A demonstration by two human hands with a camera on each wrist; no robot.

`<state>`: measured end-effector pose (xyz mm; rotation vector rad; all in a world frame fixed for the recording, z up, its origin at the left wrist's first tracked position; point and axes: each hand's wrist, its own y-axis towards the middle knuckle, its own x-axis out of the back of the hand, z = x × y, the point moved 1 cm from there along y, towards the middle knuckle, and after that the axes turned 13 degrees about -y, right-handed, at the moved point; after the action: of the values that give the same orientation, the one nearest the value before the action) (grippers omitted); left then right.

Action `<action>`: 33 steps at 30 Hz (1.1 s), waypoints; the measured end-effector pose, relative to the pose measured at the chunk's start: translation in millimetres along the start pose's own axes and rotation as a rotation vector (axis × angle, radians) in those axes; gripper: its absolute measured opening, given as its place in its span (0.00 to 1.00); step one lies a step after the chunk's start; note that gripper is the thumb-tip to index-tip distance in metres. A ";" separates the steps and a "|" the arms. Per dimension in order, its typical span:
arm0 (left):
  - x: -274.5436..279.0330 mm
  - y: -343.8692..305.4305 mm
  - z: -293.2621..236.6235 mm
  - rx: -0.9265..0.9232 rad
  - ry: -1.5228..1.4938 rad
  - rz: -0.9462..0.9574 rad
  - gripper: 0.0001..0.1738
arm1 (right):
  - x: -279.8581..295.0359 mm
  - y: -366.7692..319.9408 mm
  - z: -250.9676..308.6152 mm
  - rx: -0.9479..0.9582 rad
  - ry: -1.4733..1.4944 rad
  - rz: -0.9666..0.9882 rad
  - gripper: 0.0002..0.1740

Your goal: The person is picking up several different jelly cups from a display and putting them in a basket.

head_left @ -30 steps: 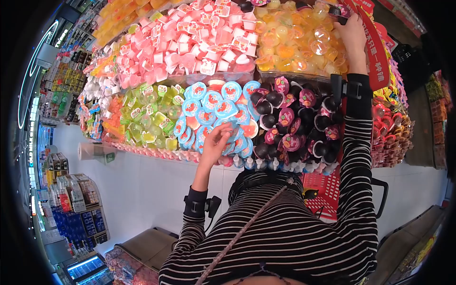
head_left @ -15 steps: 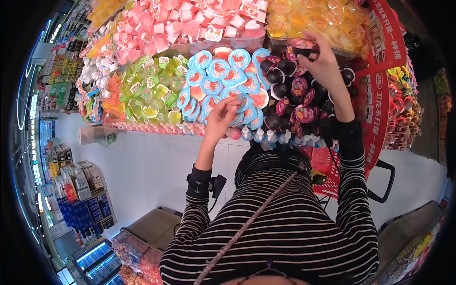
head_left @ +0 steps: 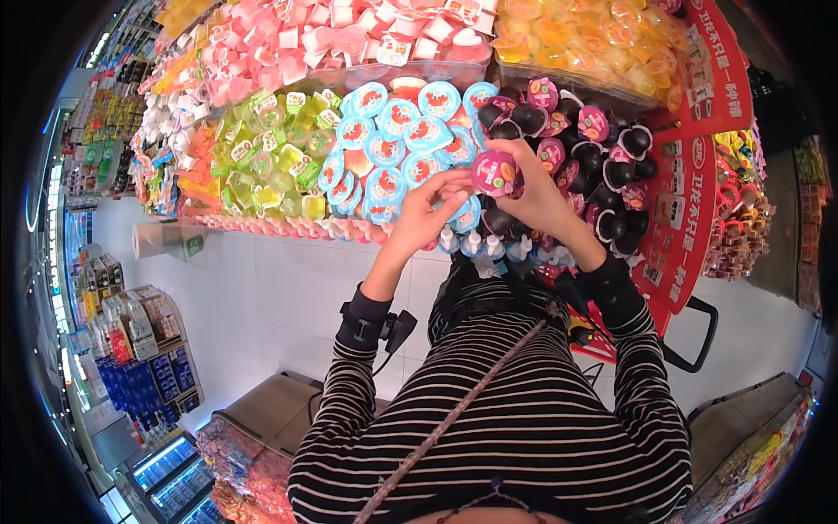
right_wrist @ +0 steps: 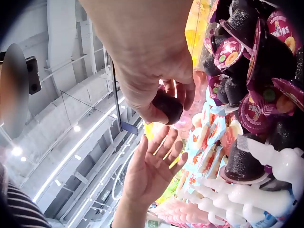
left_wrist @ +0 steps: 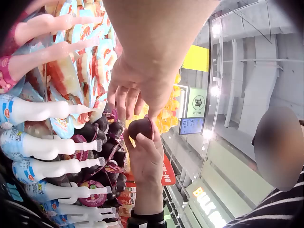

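Observation:
My right hand (head_left: 539, 199) holds a dark jelly cup (head_left: 495, 174) between thumb and fingers, its round purple-pink lid facing up in the head view. Right beside the cup, my left hand (head_left: 426, 215) has its fingers extended, fingertips near the lid's left edge. The right wrist view shows the left palm (right_wrist: 151, 178) turned up with fingers spread and nothing in it. Below the hands lie blue-lidded jelly cups (head_left: 381, 185) and, to the right, a heap of dark jelly cups (head_left: 589, 162) with purple lids.
Green jelly cups (head_left: 279, 157) fill the section at left. Pink (head_left: 349, 39) and orange-yellow jellies (head_left: 594, 39) sit in bins behind. A red printed sign (head_left: 685, 196) borders the right side. Small white bottles (left_wrist: 52, 111) line the front edge. A red basket (head_left: 594, 349) is below.
The right hand came from the far right corner of the display down and left with the dark jelly cup, now beside the left hand. The left hand shifted slightly toward it.

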<state>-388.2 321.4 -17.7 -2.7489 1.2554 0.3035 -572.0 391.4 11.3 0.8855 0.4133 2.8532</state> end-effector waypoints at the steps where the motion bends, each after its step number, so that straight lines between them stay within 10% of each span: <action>1: -0.5 1.5 2.5 -0.003 -0.010 0.011 0.18 | -0.8 -0.6 0.9 0.020 -0.014 -0.002 0.38; 33: -6.4 -1.3 8.2 0.119 0.063 0.036 0.17 | -3.1 -20.9 -0.4 0.157 -0.287 0.243 0.40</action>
<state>-392.5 328.5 -24.2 -2.6575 1.2938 0.1413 -569.0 410.6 3.1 1.4431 0.5320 2.8661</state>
